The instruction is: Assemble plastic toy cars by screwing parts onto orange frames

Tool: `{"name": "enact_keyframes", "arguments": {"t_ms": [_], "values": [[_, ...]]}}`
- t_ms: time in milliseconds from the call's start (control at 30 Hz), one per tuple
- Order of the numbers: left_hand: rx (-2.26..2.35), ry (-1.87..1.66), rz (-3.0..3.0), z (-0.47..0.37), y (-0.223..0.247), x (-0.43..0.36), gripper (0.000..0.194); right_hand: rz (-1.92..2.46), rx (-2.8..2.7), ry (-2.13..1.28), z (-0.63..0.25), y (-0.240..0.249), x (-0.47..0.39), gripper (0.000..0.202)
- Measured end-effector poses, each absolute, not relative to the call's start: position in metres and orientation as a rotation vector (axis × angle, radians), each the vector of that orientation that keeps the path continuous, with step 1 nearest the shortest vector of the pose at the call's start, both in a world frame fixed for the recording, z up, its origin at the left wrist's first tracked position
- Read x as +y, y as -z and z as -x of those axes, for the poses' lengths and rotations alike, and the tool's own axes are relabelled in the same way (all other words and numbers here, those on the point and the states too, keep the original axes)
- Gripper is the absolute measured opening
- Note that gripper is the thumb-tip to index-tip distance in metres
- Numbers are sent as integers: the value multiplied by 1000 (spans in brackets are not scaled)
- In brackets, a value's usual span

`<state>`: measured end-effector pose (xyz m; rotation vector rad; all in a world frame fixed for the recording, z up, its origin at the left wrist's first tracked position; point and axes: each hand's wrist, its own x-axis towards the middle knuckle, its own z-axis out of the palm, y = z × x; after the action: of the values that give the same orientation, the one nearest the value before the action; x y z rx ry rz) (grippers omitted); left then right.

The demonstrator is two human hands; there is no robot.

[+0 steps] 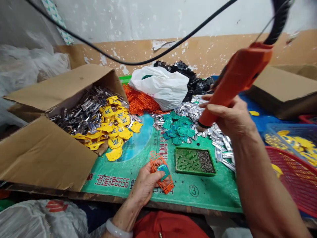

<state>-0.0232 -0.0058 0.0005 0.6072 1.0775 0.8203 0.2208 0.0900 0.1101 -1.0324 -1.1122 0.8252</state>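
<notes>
Near the table's front edge, my left hand (148,180) grips an orange plastic frame (168,187), with a teal piece (163,172) set in it under the thumb. My right hand (230,114) is wrapped round a red-orange power screwdriver (235,76), raised and tilted, its tip down over the silver pieces. Between the hands lies a green tray (187,162) with small screws (206,161) at its right end. Behind that tray is a pile of teal pieces (178,127) beside silver pieces (223,142).
An open cardboard box (49,145) spills dark and yellow pieces (115,129) at left. Orange frames (141,99), a white bag (159,86) and black parts (183,71) stand behind. Red (294,178) and blue (287,130) baskets are at right. A black cable (133,62) hangs above.
</notes>
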Motion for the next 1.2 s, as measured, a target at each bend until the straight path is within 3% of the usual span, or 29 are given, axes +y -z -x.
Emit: {"name": "enact_keyframes", "arguments": {"t_ms": [133,267,433,833,1200], "values": [[1104,-792,-616,28,1,-2,38,1056,-1151,-953,-203,-109,80,45],[1113,-783,-600,29,3,2,41,1136,-1113,-795,-189,-91,57,53],[1096,-759,-598,24,5,1,42,1275,-983,-674,-179,-59,40,15],[1028,-730,-551,18,3,-7,35,1238,-873,-631,-178,-43,43,40],[1029,-727,-506,15,2,-7,37,1225,-893,-637,-176,-36,44,38]]}}
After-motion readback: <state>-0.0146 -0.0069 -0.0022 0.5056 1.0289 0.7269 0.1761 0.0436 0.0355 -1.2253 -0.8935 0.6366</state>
